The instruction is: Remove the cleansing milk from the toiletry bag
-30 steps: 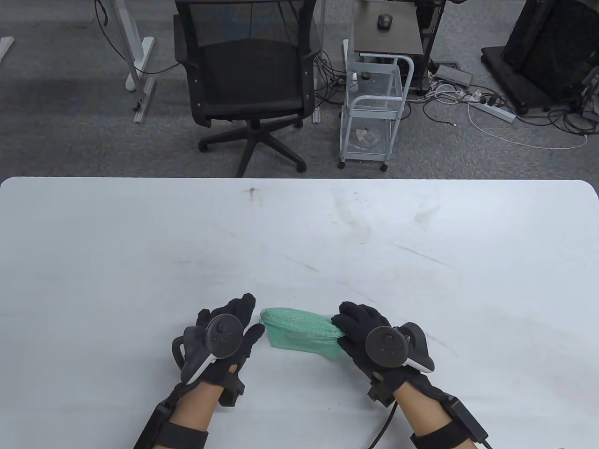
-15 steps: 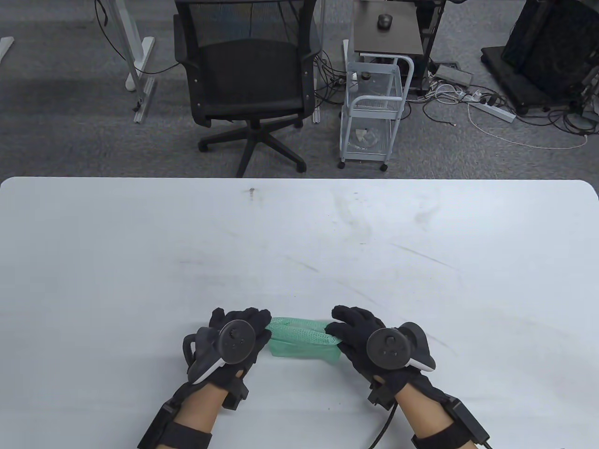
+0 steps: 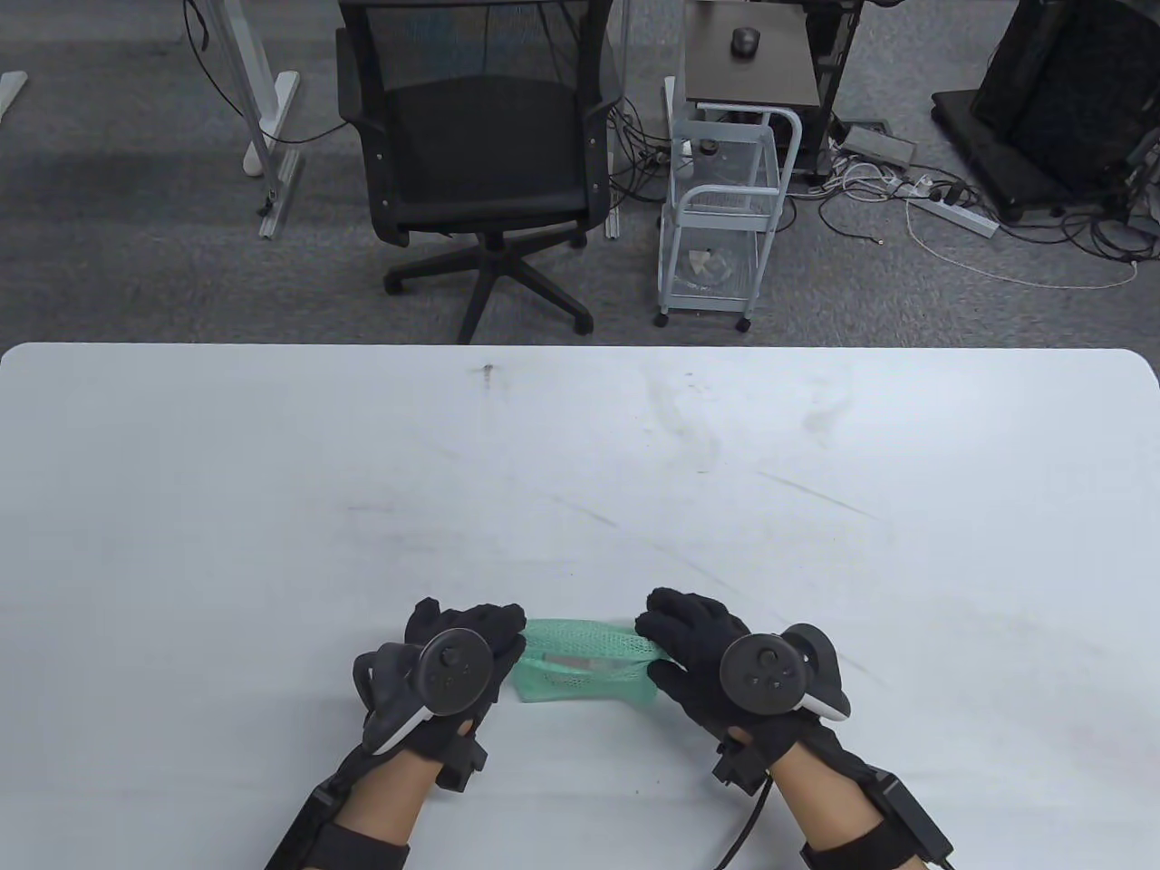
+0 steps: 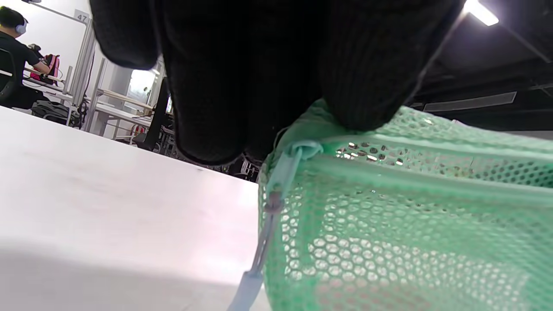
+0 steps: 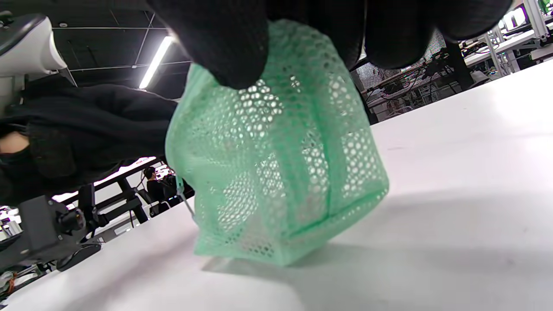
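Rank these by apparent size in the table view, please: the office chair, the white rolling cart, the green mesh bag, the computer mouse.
1. office chair
2. white rolling cart
3. green mesh bag
4. computer mouse

The bag lies nearer the camera than the others, so its true size is smaller than it looks.

Green mesh toiletry bag (image 3: pixel 584 669), unzipped

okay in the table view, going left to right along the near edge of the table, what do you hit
Left hand → green mesh toiletry bag, held at each end → right hand. All three sit on the white table.
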`<move>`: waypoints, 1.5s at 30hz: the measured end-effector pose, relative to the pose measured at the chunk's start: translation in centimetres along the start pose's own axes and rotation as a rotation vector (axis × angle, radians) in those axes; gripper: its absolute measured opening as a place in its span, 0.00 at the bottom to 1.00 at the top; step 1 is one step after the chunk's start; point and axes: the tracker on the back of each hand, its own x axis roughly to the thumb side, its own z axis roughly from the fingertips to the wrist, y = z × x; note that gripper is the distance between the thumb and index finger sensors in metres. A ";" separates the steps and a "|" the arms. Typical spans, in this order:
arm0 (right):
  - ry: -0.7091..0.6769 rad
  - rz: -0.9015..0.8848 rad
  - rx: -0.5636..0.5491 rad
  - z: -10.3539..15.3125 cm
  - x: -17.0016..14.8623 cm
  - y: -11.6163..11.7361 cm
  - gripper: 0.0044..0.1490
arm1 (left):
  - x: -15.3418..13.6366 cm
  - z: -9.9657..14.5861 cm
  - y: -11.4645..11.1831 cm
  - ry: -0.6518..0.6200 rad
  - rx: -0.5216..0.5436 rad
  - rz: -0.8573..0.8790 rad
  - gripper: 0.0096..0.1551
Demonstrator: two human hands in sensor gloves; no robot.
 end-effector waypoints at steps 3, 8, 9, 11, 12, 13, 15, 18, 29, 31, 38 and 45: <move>-0.021 -0.016 -0.018 0.1 0.3 -0.2 0.36 | 0.5 0.4 0.3 -0.015 0.017 0.024 0.21; -0.072 -0.020 -0.052 0.3 1.3 -0.5 0.34 | 1.6 0.9 0.5 -0.058 0.019 0.046 0.21; -0.080 -0.016 -0.055 0.3 1.4 -0.4 0.33 | 1.8 0.9 0.4 -0.062 0.015 0.046 0.21; -0.100 0.006 -0.056 0.4 1.9 -0.4 0.31 | 2.0 1.0 0.4 -0.071 0.012 0.046 0.21; -0.109 0.022 -0.053 0.4 2.2 -0.3 0.30 | 2.0 1.0 0.3 -0.073 0.011 0.048 0.21; -0.121 0.034 -0.059 0.4 2.4 -0.3 0.28 | 2.0 1.1 0.3 -0.076 0.012 0.053 0.21; -0.148 0.067 -0.070 0.4 2.9 -0.2 0.26 | 2.1 1.1 0.3 -0.082 0.020 0.068 0.21; -0.193 0.097 -0.093 0.6 3.7 -0.2 0.22 | 2.1 1.1 0.2 -0.077 0.019 0.097 0.21; -0.178 0.402 0.000 -0.1 5.0 2.2 0.19 | 2.2 1.0 -0.2 -0.086 -0.032 0.126 0.21; -0.160 0.443 0.031 -0.4 4.9 2.6 0.20 | 2.3 1.0 -0.2 -0.085 -0.034 0.117 0.21; -0.068 0.547 0.166 -1.1 4.6 4.1 0.35 | 2.4 0.9 -0.4 -0.085 -0.054 0.106 0.22; -0.037 0.612 0.238 -1.7 4.2 5.4 0.41 | 2.7 0.8 -0.7 -0.079 -0.068 0.073 0.24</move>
